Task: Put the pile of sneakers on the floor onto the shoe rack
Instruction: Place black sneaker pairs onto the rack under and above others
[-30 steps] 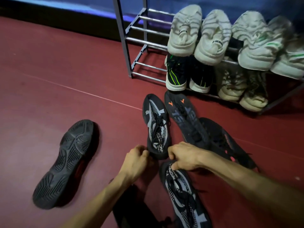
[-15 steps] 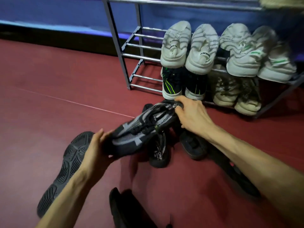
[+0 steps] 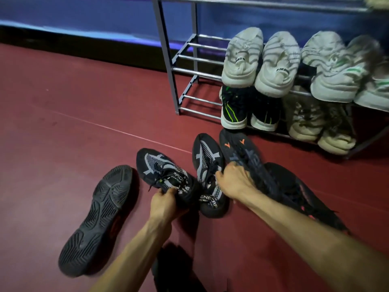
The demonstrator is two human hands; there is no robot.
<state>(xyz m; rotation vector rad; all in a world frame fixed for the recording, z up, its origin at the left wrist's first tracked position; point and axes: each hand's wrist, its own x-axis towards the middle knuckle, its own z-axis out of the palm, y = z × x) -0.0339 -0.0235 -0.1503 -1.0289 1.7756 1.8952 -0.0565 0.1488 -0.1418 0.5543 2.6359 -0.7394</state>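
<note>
My left hand [image 3: 164, 204] grips the heel of a black sneaker with grey knit pattern [image 3: 156, 166], toe pointing away, low over the red floor. Its matching sneaker [image 3: 206, 159] lies just to the right. My right hand [image 3: 232, 182] is closed on that sneaker's right edge by the laces, thumb touching a black sneaker with orange marks [image 3: 242, 151]. Another black sneaker with pink accents [image 3: 294, 190] lies partly under my right forearm. An overturned black sneaker [image 3: 99, 218] lies sole up at the left. The metal shoe rack [image 3: 166, 60] stands beyond.
White sneakers [image 3: 242, 60] fill the rack's middle tier from its centre rightwards. Black-and-green sneakers [image 3: 233, 108] and beige sneakers [image 3: 303, 119] sit on the lowest tier. The rack's left bars are bare. A dark shoe [image 3: 176, 270] lies near the bottom edge. A blue wall runs behind.
The grey-knit sneaker, held sideways in the air by both hands, came down left of its match. My right hand let go of its toe and closed on the matching sneaker.
</note>
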